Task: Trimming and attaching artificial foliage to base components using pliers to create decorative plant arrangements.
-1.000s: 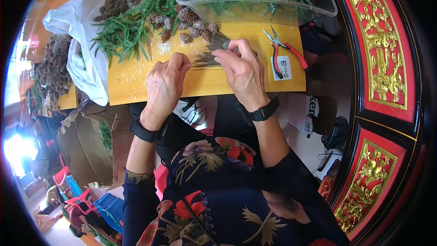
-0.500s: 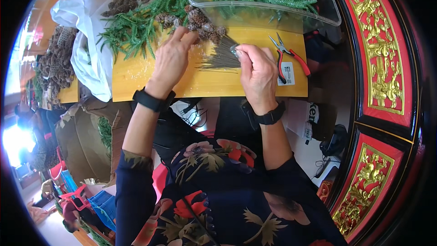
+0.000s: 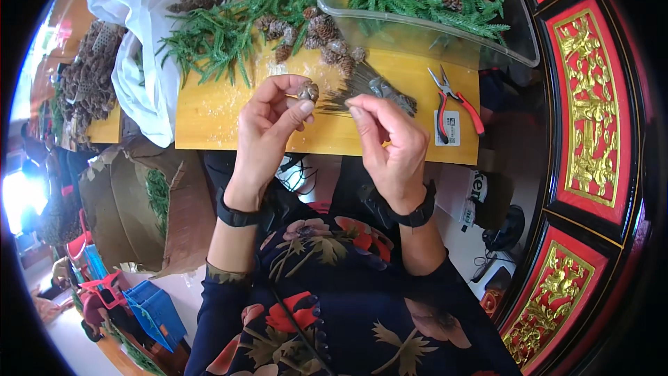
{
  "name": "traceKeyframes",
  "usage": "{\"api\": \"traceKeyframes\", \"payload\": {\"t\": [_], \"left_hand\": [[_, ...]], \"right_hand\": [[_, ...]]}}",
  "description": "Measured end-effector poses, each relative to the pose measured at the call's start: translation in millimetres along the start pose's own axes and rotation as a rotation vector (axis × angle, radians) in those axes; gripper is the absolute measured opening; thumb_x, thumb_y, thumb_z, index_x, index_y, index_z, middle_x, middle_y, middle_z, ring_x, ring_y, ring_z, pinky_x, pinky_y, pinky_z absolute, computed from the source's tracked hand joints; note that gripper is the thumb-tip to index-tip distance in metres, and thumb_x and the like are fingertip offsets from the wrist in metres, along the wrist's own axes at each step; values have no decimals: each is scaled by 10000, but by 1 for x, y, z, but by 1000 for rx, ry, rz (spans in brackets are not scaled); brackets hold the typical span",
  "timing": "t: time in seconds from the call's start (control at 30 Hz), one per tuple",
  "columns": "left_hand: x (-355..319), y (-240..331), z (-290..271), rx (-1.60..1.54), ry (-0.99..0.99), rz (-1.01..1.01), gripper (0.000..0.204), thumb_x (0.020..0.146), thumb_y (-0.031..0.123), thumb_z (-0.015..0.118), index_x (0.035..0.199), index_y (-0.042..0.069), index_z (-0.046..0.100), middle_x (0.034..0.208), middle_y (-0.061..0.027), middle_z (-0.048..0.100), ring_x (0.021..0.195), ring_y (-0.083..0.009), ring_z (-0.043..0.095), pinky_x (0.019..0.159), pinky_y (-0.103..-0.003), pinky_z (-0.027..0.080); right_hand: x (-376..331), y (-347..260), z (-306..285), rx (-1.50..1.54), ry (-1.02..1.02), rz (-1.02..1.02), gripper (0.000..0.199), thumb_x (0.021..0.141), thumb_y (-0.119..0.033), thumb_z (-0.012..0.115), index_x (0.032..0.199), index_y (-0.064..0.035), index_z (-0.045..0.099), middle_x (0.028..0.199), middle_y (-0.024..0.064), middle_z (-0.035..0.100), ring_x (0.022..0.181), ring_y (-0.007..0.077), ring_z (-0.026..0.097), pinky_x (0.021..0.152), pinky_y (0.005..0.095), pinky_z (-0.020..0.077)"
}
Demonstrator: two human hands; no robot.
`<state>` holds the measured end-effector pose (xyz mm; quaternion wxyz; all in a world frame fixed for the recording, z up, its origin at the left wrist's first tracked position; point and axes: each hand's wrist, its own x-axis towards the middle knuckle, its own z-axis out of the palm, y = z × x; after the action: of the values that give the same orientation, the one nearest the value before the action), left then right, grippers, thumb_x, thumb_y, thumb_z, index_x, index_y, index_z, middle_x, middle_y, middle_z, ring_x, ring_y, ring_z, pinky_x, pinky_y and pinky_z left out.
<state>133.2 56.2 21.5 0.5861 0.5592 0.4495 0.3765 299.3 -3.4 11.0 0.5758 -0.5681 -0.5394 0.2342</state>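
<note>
Plainly, pine cone [image 3: 308, 90] pinched between fingers [image 3: 282, 84] of left hand [image 3: 264, 120].

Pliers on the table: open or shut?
Open: the pliers lie with their jaws apart in a narrow V and their red handles spread, one handle across the white card.

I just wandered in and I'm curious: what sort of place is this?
It looks like a small craft workspace, perhaps in a home or shop. A yellow table bears loose brown pinecones, green artificial-looking sprigs and red-handled pliers.
</note>
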Motion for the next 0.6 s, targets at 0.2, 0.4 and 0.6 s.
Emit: {"api": "traceKeyframes", "payload": {"t": [0.2,0.4,0.6], "left_hand": [[-21,-8,-19,-165,32,-79,282,914,66,626,1188,9,587,990,-16,656,767,-67,567,670,-190,428],[-31,-15,-25,-218,30,-106,296,927,75,610,1215,14,581,1009,-17,662,775,-60,555,682,-188,421],[-35,-18,-24,-309,-7,-122,281,951,100,576,1220,21,564,1013,-36,666,743,-59,537,665,-188,410]], "right_hand": [[-11,-8,24,-56,-104,-92,105,841,22,676,940,-15,684,705,47,602,554,107,533,508,238,403],[-18,-1,34,-75,-91,-150,120,821,26,691,932,-22,688,689,61,589,542,145,524,501,261,404],[-19,3,32,-147,-105,-219,128,805,28,696,919,-28,685,699,76,603,573,191,555,522,285,424]]}}
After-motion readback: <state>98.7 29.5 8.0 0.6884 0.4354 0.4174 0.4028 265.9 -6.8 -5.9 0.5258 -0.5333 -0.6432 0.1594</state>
